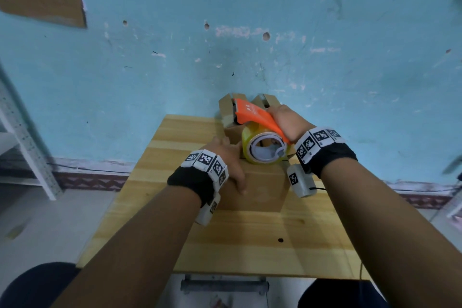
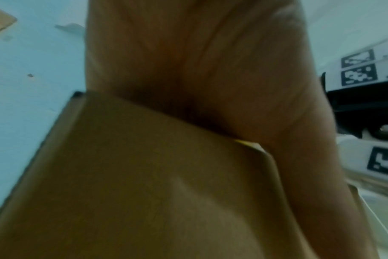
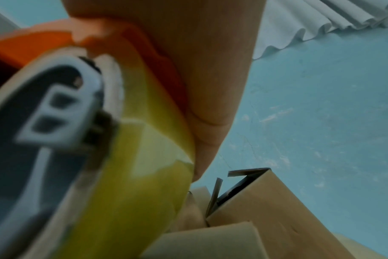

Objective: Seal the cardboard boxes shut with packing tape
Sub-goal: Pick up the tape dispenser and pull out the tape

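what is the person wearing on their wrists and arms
Both forearms are bare, with no sleeves. Each wrist has a black fabric wristband topped by a ring of white blocks printed with black square markers. A white camera box with a marker hangs under each wrist; a thin black cable trails from the right one.

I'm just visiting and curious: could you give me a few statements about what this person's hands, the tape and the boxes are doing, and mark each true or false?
1. The right hand grips an orange tape dispenser. True.
2. The tape roll in it is blue. False: it is yellowish.
3. The left hand rests on the near cardboard box. True.
4. The boxes stand on the floor. False: they are on a wooden table.
5. The far box against the wall has its flaps open. True.
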The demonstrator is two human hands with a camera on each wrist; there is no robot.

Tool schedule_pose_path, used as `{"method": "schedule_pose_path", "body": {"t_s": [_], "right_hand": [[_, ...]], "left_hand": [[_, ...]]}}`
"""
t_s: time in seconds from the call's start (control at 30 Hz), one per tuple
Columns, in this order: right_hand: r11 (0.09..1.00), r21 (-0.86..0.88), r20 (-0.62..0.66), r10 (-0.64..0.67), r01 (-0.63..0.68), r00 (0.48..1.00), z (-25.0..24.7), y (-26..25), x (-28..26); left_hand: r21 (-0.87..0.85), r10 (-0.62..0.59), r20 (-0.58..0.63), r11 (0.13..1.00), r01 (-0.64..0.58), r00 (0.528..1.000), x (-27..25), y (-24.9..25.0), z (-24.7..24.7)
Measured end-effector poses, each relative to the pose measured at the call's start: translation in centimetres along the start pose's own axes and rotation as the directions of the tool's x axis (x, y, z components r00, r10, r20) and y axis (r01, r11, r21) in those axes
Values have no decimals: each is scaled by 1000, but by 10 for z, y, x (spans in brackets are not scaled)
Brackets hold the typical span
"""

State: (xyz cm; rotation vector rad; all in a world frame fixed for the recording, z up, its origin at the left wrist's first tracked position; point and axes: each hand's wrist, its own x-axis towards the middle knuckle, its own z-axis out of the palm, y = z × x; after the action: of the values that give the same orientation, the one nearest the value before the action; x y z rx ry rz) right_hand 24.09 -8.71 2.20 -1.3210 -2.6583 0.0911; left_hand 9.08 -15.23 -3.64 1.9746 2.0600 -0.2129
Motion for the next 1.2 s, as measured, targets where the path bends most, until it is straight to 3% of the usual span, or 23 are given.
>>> {"method": "schedule_pose_path", "body": {"t_s": [0.1, 0.17, 0.23, 0.3, 0.33, 0.4, 0.43, 0.53, 0.7, 0.9, 1.07, 1.2], "right_hand": [[1000, -3, 2, 15, -15, 1000, -1, -2, -1], [1000, -9, 5, 21, -21, 1000, -1, -4, -1], [1000, -13, 11, 27, -27, 1000, -1, -3, 0], [999, -20, 14, 31, -31, 999, -2, -4, 1], [999, -23, 17, 34, -33, 999, 0, -4, 2], [999, -40, 18, 31, -31, 999, 0, -4, 4], [999, -43, 22, 32, -31, 999, 0, -4, 4], [999, -32, 15, 24, -23, 1000, 0, -4, 4], [1000, -3, 8, 13, -13, 1000, 0, -4, 1], [1000, 5, 10, 17, -17, 1000, -1, -2, -1], [1000, -13, 21, 21, -21, 1000, -3, -6, 1], [1000, 0, 28, 10, -10, 1000, -1, -3, 5]], "left_hand": [[-234, 86, 56, 970, -71, 995, -6, -11, -7], [-533, 221, 41, 830, -166, 974, -10, -19, -13], [-723, 253, -45, 660, -206, 966, -12, -29, -17], [-816, 77, -206, 536, -215, 975, -9, -34, -20], [-882, -57, -263, 418, -216, 963, -10, -37, -20], [-960, -236, -266, 148, -236, 935, -9, -39, -23], [-973, -242, -229, 89, -213, 943, -8, -41, -24], [-991, -140, -129, 62, -121, 982, -9, -45, -27], [-993, 88, -12, -117, -1, 996, -16, -40, -27], [-971, 203, -112, -231, -63, 973, -18, -38, -24], [-967, 187, -208, -183, -174, 960, -19, -47, -19], [-956, 122, -293, -63, -287, 948, -21, -51, -15]]}}
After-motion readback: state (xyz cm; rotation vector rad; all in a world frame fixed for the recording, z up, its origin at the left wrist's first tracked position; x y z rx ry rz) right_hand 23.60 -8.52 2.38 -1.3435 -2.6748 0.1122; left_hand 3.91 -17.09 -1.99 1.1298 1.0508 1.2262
